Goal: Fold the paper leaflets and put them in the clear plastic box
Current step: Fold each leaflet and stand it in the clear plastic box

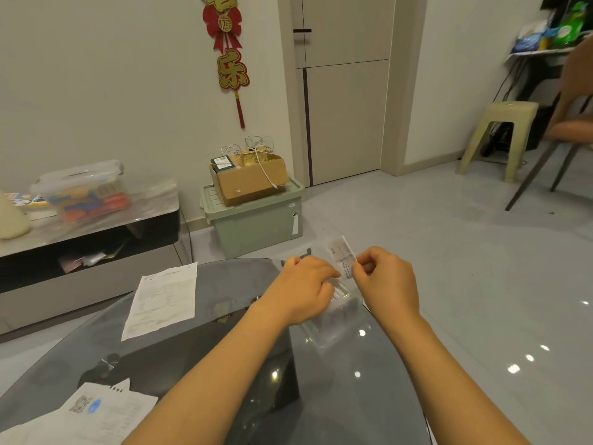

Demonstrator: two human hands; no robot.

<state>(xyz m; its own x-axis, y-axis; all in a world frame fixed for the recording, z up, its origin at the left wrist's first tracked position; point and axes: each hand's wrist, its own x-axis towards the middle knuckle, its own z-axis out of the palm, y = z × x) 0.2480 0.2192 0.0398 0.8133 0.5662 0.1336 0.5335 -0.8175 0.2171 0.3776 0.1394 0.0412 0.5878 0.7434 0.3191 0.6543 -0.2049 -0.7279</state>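
Leaflets lie flat on the dark glass table (224, 319): a pile of unfolded sheets (96, 412) is seen at the lower left corner of the frame, and a single unfolded leaflet (163, 298) is seen further up, left of centre. Right of centre, the left hand (305, 287) is held with its fingers curled down onto the clear plastic box (333, 319), which sits at the right edge of the table; whether the box is gripped or only pressed cannot be told. Just right of that hand, a folded leaflet (343, 256) is pinched between thumb and fingers of the right hand (385, 281) and is held tilted above the box. In the upper half of the frame, a green storage bin (256, 226) is seen on the floor.
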